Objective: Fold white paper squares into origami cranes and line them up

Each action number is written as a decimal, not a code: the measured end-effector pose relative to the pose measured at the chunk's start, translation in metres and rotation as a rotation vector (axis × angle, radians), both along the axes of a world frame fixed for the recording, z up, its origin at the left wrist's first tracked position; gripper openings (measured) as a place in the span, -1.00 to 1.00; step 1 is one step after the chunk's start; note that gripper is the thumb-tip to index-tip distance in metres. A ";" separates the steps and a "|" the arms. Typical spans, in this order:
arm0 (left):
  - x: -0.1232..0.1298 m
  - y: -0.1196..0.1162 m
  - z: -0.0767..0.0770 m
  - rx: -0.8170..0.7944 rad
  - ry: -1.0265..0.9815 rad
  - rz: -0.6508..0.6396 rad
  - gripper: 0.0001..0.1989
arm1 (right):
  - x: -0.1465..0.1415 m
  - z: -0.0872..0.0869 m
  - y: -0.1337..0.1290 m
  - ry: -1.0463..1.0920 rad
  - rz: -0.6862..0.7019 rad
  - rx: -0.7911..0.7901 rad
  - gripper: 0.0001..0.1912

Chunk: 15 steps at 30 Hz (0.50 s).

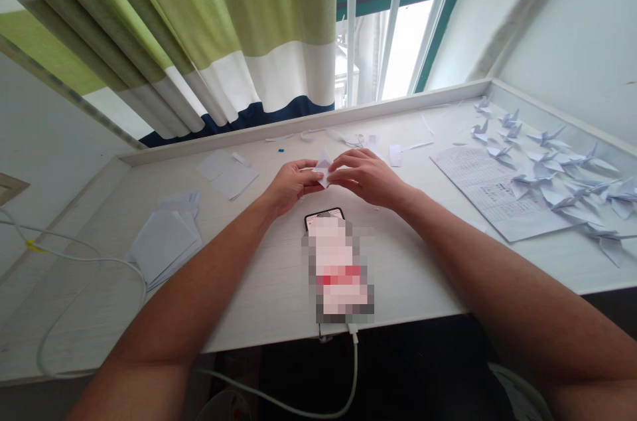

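A small folded white paper [323, 165] with a pointed top is held up over the middle of the white desk. My left hand [294, 183] pinches its left side between thumb and fingers. On the right side, my right hand [365, 175] has its fingers bent against the same paper, with the fingertips at its edge. Just below the hands lies a phone [338, 261], its screen blurred out and a white cable plugged into its near end.
Several folded paper cranes [545, 135] stand at the right, some on a written sheet [490, 195]. Stacked paper [164, 242] and loose sheets [229, 174] lie left. Scraps [395, 155] lie along the back. A cable [74, 255] crosses the left side; a curtain [239, 2] hangs behind.
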<state>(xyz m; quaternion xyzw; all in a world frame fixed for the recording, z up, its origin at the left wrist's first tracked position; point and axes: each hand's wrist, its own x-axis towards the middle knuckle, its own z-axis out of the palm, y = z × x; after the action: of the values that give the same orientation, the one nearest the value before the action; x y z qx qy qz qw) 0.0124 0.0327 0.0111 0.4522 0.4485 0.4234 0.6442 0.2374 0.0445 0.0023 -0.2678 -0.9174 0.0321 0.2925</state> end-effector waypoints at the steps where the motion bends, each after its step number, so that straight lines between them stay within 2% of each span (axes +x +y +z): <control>1: -0.001 0.000 0.001 -0.008 -0.004 -0.013 -0.67 | 0.000 0.000 0.000 0.000 0.009 -0.003 -0.77; 8: -0.009 0.001 0.006 -0.004 -0.111 -0.190 -0.66 | -0.006 0.004 -0.005 0.088 -0.037 0.012 -0.72; 15: -0.014 0.004 0.000 -0.005 -0.165 -0.180 -0.58 | -0.005 0.006 -0.007 0.027 -0.029 0.107 -0.66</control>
<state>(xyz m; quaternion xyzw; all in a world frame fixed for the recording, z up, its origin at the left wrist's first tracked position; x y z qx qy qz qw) -0.0019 0.0368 0.0107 0.4527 0.3524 0.3985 0.7156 0.2329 0.0374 0.0084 -0.2649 -0.9098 -0.0175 0.3190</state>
